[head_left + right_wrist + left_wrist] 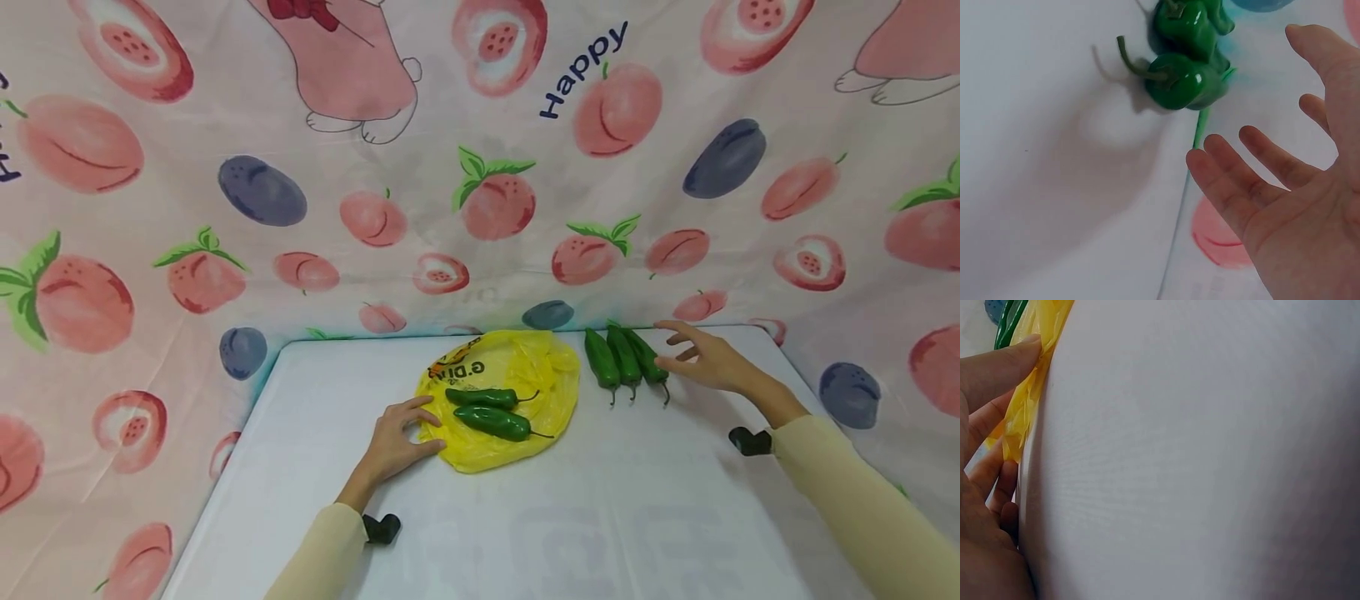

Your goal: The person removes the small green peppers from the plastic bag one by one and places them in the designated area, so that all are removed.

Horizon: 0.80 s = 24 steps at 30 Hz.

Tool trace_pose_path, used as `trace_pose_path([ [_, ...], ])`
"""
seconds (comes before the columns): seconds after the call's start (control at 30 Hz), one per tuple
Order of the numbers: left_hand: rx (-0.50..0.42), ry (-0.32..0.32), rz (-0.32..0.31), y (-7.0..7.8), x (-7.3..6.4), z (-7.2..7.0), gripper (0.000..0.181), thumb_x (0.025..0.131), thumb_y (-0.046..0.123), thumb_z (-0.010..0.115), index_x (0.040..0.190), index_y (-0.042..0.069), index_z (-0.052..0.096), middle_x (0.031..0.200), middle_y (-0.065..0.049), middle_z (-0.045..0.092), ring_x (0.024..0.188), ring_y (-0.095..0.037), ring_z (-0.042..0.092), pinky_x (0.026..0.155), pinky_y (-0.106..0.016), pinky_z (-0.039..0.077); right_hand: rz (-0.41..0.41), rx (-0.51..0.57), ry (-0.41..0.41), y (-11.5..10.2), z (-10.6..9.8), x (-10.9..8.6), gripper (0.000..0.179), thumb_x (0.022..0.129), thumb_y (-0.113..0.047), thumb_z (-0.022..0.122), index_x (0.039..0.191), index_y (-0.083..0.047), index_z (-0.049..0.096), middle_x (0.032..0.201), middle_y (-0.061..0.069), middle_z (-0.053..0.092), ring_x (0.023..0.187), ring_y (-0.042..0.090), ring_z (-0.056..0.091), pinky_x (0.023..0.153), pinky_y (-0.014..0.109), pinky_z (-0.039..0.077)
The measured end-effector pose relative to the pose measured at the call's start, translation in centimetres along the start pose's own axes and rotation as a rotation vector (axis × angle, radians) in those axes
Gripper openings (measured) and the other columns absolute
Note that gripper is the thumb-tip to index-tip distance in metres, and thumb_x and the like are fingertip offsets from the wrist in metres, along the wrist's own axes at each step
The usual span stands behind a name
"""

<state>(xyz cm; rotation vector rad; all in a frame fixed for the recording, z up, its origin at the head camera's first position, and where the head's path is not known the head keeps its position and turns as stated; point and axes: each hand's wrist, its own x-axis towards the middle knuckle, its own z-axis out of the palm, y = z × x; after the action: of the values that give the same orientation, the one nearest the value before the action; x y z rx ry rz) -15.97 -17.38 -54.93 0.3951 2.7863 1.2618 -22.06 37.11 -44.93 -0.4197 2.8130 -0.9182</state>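
Note:
At its left edge, a crumpled yellow plastic bag is touched by my left hand, the thumb and fingers spread apart along the rim. In the left wrist view the thumb rests against the yellow plastic. Two green peppers lie on the bag, stems to the right. Beside the bag, at the table's far edge, several green peppers lie side by side, stems toward me. My right hand is just right of them, fingers extended and apart. In the right wrist view its palm is bare, near the peppers.
The white table ends at a far edge right behind the bag and peppers. A fruit-printed cloth hangs behind and at both sides. Dark wrist-worn devices sit under the sleeves.

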Motion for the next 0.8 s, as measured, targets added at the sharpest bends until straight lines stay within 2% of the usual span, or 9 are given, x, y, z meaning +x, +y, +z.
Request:
trace_pose_path([
  [0.3,-0.003,0.002,0.001,0.2,0.0,-0.1,0.023,0.082,0.035,0.088,0.099,0.028,0.076,0.150,-0.001,0.055,0.139,-0.032,0.041,0.117,-0.062,0.021,-0.071,-0.033,0.029,-1.3,-0.1,0.4,0.070,0.098,-0.036,0.071,0.156,-0.014,0.038,0.136,0.030,0.057,0.113,0.048,0.064,0.086,0.065,0.054],
  [0.8,-0.004,0.001,-0.002,0.1,-0.1,-0.1,0.023,0.082,0.036,0.087,0.100,0.028,0.076,0.150,-0.001,0.055,0.140,-0.032,0.040,0.117,-0.062,0.021,-0.135,-0.032,-0.003,-3.6,0.8,1.8,0.067,0.097,-0.032,0.074,0.153,-0.014,0.043,0.135,0.029,0.059,0.111,0.046,0.066,0.081,0.054,0.060],
])
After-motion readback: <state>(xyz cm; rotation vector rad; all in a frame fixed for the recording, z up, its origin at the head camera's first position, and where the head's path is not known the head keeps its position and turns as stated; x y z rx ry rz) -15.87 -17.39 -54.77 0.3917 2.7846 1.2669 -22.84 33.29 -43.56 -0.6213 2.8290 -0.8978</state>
